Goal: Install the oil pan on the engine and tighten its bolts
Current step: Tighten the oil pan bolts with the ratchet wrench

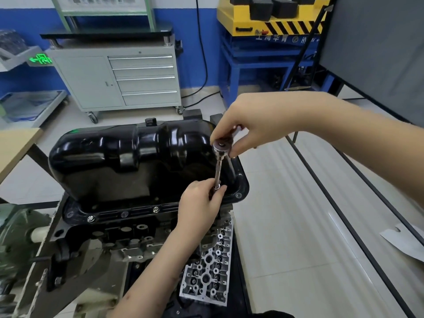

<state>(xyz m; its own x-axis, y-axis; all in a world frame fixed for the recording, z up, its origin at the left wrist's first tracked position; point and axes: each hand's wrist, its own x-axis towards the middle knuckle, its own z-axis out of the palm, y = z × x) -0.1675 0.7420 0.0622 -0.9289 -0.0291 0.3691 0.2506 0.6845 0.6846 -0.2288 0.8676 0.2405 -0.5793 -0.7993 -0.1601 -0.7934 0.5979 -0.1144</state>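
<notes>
**Oil pan seated; bolt tightening in progress at right near corner**

I find the black oil pan (128,157) sitting on the inverted engine (119,235), its flange flush with the block. Bolts (91,218) show along the near flange edge and at the right corner; whether each is fully torqued I cannot tell. My right hand (250,125) grips the head of a ratchet wrench (219,146), and my left hand (202,203) pinches the lower end of its extension bar (217,171), steadying the socket on a flange bolt at the near right. I judge installation done and tightening partly done; the remaining bolts, including those on the far side out of sight, are still to be checked.

The engine rests on a stand, not a counter. A cylinder head (208,267) lies below at the near right. The floor is pale tile. A grey tool cabinet (119,79) stands far left against a blue wall, and a yellow lift table (270,21) far right.
</notes>
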